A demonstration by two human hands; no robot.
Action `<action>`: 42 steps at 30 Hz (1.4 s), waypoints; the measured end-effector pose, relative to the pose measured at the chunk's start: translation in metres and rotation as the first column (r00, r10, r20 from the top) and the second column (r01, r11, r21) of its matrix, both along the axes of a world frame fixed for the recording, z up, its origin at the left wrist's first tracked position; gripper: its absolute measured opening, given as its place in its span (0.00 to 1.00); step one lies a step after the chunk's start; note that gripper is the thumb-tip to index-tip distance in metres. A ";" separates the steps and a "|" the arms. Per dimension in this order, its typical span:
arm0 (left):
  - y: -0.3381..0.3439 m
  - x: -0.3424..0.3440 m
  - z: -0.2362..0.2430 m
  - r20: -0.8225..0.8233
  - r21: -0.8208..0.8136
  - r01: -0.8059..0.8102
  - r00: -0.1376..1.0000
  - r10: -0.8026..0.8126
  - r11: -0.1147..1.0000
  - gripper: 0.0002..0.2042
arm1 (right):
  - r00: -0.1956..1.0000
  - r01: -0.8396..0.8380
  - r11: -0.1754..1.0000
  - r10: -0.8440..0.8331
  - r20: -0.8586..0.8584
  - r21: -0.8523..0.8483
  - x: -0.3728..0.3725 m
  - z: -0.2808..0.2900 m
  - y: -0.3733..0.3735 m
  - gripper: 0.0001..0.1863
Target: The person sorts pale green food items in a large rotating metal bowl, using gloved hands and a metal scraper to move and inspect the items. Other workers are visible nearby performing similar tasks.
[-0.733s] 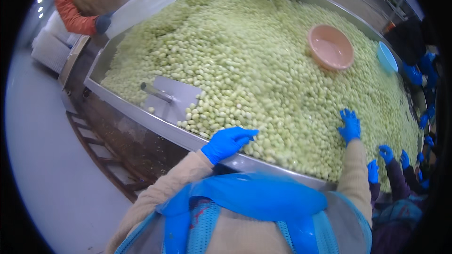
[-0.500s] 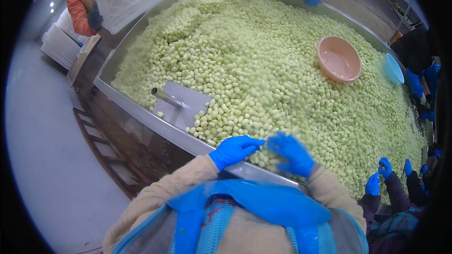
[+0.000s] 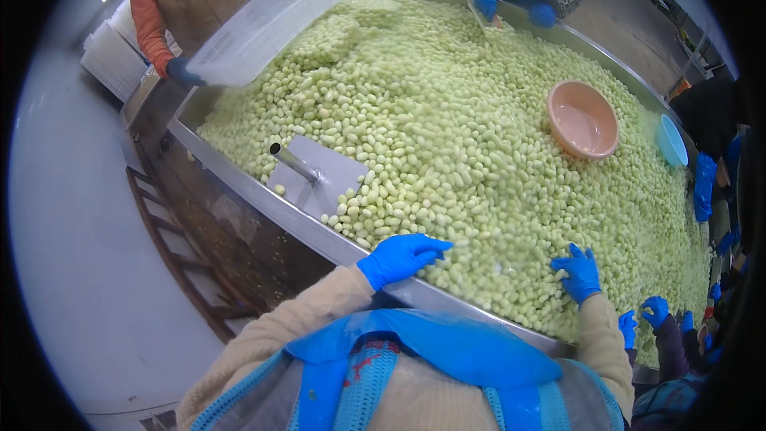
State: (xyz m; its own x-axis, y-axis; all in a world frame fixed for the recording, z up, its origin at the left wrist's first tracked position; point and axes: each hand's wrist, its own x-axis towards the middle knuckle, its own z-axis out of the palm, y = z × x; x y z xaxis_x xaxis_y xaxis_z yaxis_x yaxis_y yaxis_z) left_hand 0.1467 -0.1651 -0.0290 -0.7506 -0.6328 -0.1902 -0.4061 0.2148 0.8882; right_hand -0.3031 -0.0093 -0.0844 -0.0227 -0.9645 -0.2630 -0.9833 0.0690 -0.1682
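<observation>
My left hand (image 3: pixel 405 259), in a blue glove, hangs over the near rim of a large metal bin (image 3: pixel 447 300). Its fingers are drawn together and point right; whatever may be between them is hidden. Further right, my right hand (image 3: pixel 580 273), gloved the same way, rests on the heap of pale green oval fruits (image 3: pixel 447 144) with fingers spread. One fruit lies against its fingertips, not visibly gripped. A flat metal scraper (image 3: pixel 339 178) with a short tube handle (image 3: pixel 294 163) lies on the fruits to the left.
A pink basin (image 3: pixel 582 120) and a light blue basin (image 3: pixel 672 141) sit on the heap at right. At far left a person in orange sleeves holds a white perforated crate (image 3: pixel 267 32) over the rim. Other blue-gloved workers line the far and right sides. A brown ladder-like frame (image 3: pixel 179 259) stands left.
My right hand has swept right across the fruits, away from my left hand, which stays nearly in place. The person at far left has lowered and tilted the white crate.
</observation>
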 end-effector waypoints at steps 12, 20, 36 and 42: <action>0.001 0.009 -0.006 -0.205 0.222 -0.097 0.968 0.144 0.970 0.16 | 0.946 0.084 0.944 0.026 0.324 -0.320 0.099 0.046 0.032 0.32; -0.017 0.093 0.038 -0.445 0.260 -0.607 0.615 0.651 0.751 0.17 | 0.402 0.468 0.884 -0.231 0.886 0.018 0.168 0.050 0.051 0.21; -0.176 0.158 0.038 -0.405 0.082 -0.409 0.820 0.405 0.909 0.21 | 0.859 0.367 0.828 -0.128 0.495 -0.423 0.223 0.062 0.051 0.22; -0.206 0.149 0.018 -0.412 0.176 -0.403 0.799 0.439 0.898 0.15 | 0.854 0.433 0.773 -0.189 0.484 -0.463 0.267 0.059 0.025 0.22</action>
